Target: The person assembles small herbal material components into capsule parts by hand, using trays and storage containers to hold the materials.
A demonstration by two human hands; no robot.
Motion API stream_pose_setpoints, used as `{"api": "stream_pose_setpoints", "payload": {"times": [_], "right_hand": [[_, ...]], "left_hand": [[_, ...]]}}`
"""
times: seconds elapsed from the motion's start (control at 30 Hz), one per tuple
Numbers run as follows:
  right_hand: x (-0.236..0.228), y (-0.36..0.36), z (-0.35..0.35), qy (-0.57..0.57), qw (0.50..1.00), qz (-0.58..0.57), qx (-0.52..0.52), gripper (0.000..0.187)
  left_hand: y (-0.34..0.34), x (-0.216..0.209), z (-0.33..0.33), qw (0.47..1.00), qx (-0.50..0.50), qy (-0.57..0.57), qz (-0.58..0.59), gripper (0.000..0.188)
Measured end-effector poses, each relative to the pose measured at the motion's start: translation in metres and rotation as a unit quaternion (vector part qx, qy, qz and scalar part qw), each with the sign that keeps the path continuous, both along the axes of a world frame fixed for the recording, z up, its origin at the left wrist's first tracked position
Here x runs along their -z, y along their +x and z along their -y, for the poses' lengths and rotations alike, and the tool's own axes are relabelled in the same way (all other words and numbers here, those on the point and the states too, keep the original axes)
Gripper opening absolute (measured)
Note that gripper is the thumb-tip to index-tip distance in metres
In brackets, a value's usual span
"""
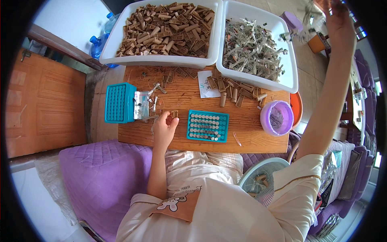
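Observation:
My left hand (pixel 163 130) pinches a small brown plastic housing (pixel 174 114) between thumb and fingers, above the wooden table (pixel 254 139) and just left of a teal tray (pixel 208 139). Rows of silver round cells fill much of this tray. Far up at the right, my right hand (pixel 340 22) is raised with the arm stretched out. Its fingers are partly cut off by the picture's rim. Beside it, blurred clear and wiry pieces (pixel 308 18) hang over the right white bin (pixel 292 78); whether the fingers grip them is not clear.
A white bin (pixel 161 60) heaped with brown housings stands at the back left. The right bin holds clear-wrapped parts. Loose housings (pixel 235 94) lie near a paper slip (pixel 208 89). A teal rack (pixel 121 103), a purple tub (pixel 264 117) and a pale basket (pixel 254 171) are around.

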State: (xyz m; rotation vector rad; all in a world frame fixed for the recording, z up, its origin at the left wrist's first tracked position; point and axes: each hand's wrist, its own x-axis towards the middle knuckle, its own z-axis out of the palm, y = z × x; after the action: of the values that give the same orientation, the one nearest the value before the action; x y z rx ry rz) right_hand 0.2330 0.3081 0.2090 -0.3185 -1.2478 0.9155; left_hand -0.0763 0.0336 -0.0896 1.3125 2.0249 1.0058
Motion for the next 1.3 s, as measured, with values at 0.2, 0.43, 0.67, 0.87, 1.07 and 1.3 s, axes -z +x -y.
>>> {"api": "stream_pose_setpoints", "payload": {"times": [0.2,0.43,0.67,0.87,1.07,1.3], "right_hand": [[0.132,0.022,-0.032,-0.046,0.749,0.653,0.105,0.022],[0.056,0.1,-0.094,-0.131,0.975,0.126,-0.124,0.011],[0.136,0.002,-0.014,-0.045,0.709,0.688,0.148,0.016],[0.051,0.008,-0.022,-0.02,0.919,0.287,0.27,0.014],[0.112,0.008,-0.032,-0.013,0.769,0.628,0.117,0.017],[0.064,0.018,-0.03,0.033,0.949,0.167,0.266,0.015]], "left_hand": [[0.001,0.006,0.003,1.0,0.01,-0.009,-0.002,0.026],[0.013,-0.004,-0.005,1.0,0.018,0.019,0.009,0.028],[0.012,-0.009,0.004,0.999,0.009,0.037,-0.035,0.027],[0.008,-0.008,0.007,1.0,-0.001,0.018,0.015,0.027],[0.017,-0.016,0.006,1.0,0.012,0.002,-0.017,0.026],[0.012,-0.019,0.01,0.999,0.003,0.033,-0.011,0.025]]}}
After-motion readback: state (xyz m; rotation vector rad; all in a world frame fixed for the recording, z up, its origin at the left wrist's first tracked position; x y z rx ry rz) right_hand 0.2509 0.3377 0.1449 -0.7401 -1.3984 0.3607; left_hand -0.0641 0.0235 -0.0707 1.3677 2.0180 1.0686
